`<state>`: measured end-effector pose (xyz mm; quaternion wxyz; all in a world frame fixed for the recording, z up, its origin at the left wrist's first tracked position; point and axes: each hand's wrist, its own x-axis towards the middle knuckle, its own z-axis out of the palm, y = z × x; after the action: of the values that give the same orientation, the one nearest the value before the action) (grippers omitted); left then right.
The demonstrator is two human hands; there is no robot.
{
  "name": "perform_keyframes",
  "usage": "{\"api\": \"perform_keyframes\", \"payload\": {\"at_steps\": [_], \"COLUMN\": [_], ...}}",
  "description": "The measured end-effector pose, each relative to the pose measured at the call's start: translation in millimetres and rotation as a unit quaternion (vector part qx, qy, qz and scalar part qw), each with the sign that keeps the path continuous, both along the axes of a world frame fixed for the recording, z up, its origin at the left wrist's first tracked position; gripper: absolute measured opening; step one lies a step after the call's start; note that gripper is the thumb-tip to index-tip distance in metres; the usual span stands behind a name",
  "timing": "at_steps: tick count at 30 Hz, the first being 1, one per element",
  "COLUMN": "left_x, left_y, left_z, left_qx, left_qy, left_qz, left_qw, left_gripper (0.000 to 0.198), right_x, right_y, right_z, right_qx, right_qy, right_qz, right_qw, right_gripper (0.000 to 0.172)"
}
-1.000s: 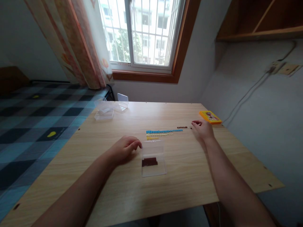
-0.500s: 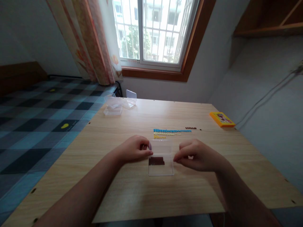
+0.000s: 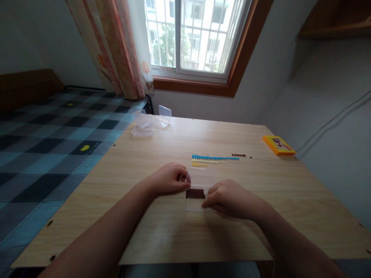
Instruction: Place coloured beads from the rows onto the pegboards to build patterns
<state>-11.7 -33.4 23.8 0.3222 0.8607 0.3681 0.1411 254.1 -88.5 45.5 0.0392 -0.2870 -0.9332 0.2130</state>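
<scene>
A clear plastic box (image 3: pixel 193 208) with its lid (image 3: pixel 199 177) folded back lies on the table in front of me. Dark brown bricks (image 3: pixel 194 194) sit in a tight block inside it, towards the left wall. My left hand (image 3: pixel 169 179) is closed on the box's left side near the hinge, thumb and curled fingers at the edge. Over the right part of the box is my right hand (image 3: pixel 227 199), fingers bent and close together. Its index fingertip reaches down beside the right end of the brown block; whatever lies under the fingers is hidden.
Beyond the box run rows of small blue pieces (image 3: pixel 214 157), cream pieces (image 3: pixel 208 161) and yellow pieces (image 3: pixel 199 165). Small brown pieces (image 3: pixel 238 155) lie behind them. Clear boxes (image 3: pixel 142 130) stand at the back left, an orange-yellow box (image 3: pixel 278 145) at the right edge.
My right hand has moved left from the box's right edge to over its inside, by the brown bricks. My left hand keeps its place at the box. The view has shifted slightly.
</scene>
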Motion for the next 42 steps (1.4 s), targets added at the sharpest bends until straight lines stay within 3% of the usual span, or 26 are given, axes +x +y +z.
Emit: {"api": "perform_keyframes", "payload": {"at_steps": [7, 23, 29, 37, 42], "left_x": [0.8, 2.5, 2.6, 3.8, 2.9], "left_y": [-0.1, -0.7, -1.2, -2.8, -1.7], "left_z": [0.1, 2.4, 2.6, 4.9, 3.3], "left_qx": [-0.013, -0.011, -0.011, -0.009, -0.017], "left_qy": [-0.007, -0.017, -0.018, -0.012, -0.013], "left_qz": [0.000, 0.004, 0.006, 0.011, 0.011], "left_qw": [1.000, 1.000, 1.000, 1.000, 1.000], "left_gripper": [0.014, 0.014, 0.014, 0.014, 0.014], "right_x": [9.3, -4.5, 3.0, 0.7, 3.3], "right_y": [2.7, -1.8, 1.2, 0.1, 1.1], "right_z": [10.1, -2.5, 2.3, 0.3, 2.7], "right_qx": [-0.013, -0.005, 0.004, -0.015, 0.006], "right_qy": [0.029, 0.012, 0.030, -0.003, -0.030], "right_qz": [-0.018, 0.026, -0.004, 0.004, -0.033], "right_qw": [0.999, 1.000, 1.000, 1.000, 0.999], "right_gripper": [0.039, 0.038, 0.040, 0.043, 0.041]}}
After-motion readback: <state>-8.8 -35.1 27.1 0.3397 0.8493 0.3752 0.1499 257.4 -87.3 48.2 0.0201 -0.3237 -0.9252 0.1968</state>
